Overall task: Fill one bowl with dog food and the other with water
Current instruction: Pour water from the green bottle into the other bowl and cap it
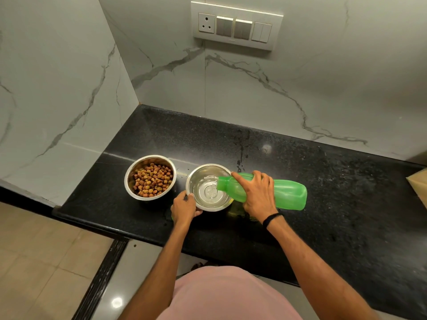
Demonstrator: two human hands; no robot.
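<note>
Two steel bowls stand side by side on the black counter (300, 172). The left bowl (129, 181) holds brown dog food kibble (151, 180). The right bowl (196, 179) has water (210, 192) pooling at its bottom. My right hand (256, 192) grips a green plastic bottle (288, 195) tipped on its side, its open mouth over the right bowl and water running out. My left hand (184, 206) holds the near left rim of that bowl.
Marble walls close off the counter at the back and left, forming a corner. A switch panel (235, 25) is mounted on the back wall. A cardboard box corner (419, 185) pokes in at the right edge. The counter's front edge runs near my body.
</note>
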